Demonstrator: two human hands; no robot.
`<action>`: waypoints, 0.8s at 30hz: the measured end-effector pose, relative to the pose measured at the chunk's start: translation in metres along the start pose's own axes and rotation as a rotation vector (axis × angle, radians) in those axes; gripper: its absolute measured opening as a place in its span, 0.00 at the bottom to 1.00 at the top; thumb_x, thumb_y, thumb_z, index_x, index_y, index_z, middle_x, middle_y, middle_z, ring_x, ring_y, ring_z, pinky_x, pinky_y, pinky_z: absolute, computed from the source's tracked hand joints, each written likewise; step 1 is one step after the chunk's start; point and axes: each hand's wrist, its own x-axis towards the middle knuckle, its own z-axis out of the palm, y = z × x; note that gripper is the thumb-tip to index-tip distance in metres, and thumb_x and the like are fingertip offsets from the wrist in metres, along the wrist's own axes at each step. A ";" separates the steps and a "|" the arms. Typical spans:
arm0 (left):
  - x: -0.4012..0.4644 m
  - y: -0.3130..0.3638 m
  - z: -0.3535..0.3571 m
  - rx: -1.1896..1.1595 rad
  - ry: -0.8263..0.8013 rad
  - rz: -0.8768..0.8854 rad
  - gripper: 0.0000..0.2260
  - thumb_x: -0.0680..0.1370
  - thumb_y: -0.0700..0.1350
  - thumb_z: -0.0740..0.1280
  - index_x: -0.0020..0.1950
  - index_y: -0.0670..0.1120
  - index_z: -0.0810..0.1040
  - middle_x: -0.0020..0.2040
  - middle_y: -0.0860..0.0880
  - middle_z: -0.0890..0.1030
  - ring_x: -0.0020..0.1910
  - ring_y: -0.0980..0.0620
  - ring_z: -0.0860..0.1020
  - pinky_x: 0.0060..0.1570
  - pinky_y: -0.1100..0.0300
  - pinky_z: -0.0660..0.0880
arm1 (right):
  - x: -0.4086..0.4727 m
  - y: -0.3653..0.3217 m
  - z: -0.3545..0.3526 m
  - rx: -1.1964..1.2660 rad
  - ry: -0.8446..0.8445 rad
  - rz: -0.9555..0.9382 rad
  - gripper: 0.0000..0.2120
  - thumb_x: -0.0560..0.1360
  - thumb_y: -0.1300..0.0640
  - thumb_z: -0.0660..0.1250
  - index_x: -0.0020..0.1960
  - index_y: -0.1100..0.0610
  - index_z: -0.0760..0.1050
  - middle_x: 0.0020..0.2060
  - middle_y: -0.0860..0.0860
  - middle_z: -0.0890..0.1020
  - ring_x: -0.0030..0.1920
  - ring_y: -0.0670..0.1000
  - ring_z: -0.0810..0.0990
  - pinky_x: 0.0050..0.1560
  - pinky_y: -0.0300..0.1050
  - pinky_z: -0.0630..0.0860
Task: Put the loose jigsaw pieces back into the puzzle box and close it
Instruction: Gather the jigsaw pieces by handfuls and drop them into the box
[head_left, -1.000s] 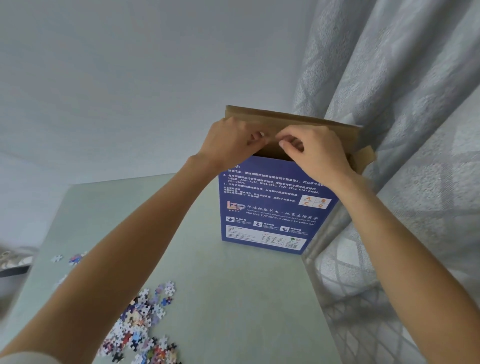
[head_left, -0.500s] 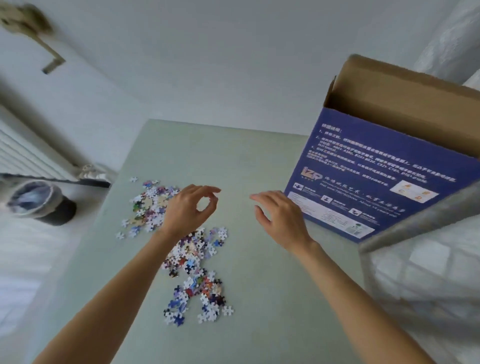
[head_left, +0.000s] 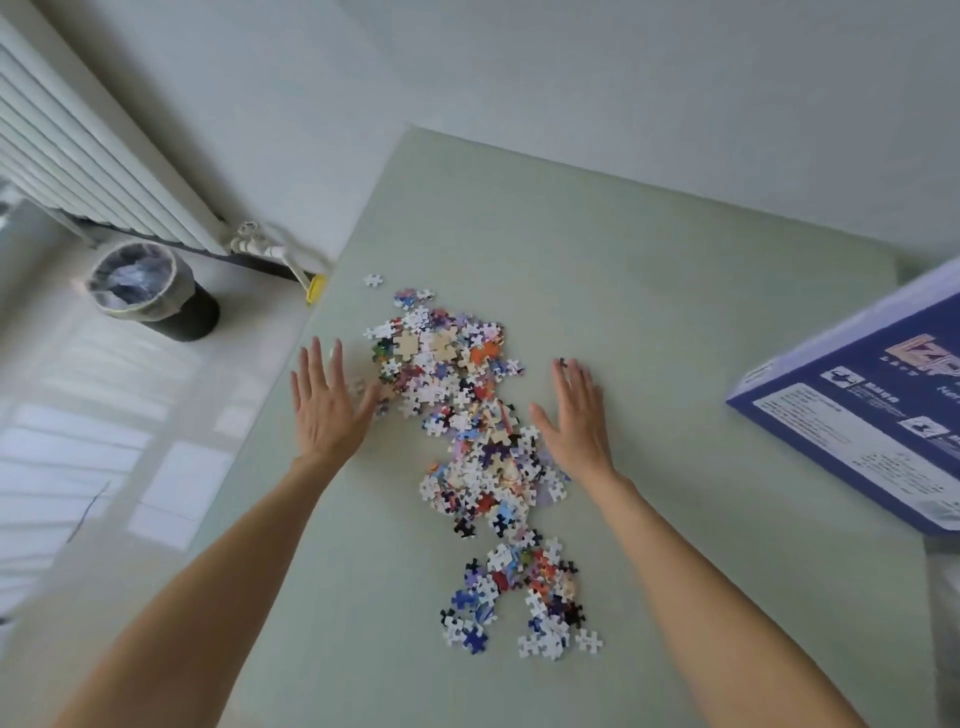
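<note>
A long heap of loose jigsaw pieces (head_left: 470, 447) lies on the pale green table (head_left: 675, 322), running from the far left toward me. My left hand (head_left: 327, 408) is flat and spread at the heap's left edge, its thumb touching the pieces. On the other side of the heap my right hand (head_left: 576, 415) is also open, palm down, fingers apart. Neither hand holds anything. The blue puzzle box (head_left: 872, 415) stands at the right edge of view, only its lower printed side showing; its top is out of frame.
A black waste bin (head_left: 156, 291) with a plastic liner stands on the floor to the left of the table. A white radiator (head_left: 78, 156) and its pipe run along the wall behind it. The table's left edge is close to my left hand.
My hands left the box's top flaps and came down to the table; both now lie spread on either side of the pieces. The view swung left and down, so the box is at the right edge.
</note>
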 end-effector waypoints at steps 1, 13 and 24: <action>0.010 -0.004 0.005 -0.025 -0.004 -0.017 0.35 0.75 0.64 0.50 0.76 0.47 0.50 0.77 0.43 0.47 0.76 0.46 0.44 0.73 0.51 0.41 | 0.013 -0.007 0.007 -0.020 -0.001 -0.008 0.34 0.77 0.38 0.47 0.76 0.51 0.39 0.76 0.54 0.40 0.75 0.52 0.37 0.74 0.49 0.36; 0.124 0.005 0.027 -0.051 -0.028 0.217 0.32 0.78 0.64 0.41 0.77 0.47 0.45 0.77 0.50 0.46 0.75 0.54 0.43 0.73 0.56 0.40 | 0.161 -0.105 0.031 -0.121 -0.156 -0.455 0.29 0.81 0.44 0.48 0.77 0.54 0.44 0.76 0.52 0.44 0.76 0.49 0.42 0.73 0.44 0.36; 0.051 0.018 0.031 -0.079 -0.199 0.524 0.27 0.79 0.60 0.39 0.77 0.51 0.47 0.77 0.54 0.49 0.75 0.57 0.43 0.73 0.57 0.39 | 0.125 -0.075 0.023 -0.175 -0.260 -0.643 0.24 0.82 0.45 0.43 0.76 0.50 0.49 0.76 0.46 0.50 0.75 0.45 0.44 0.74 0.44 0.38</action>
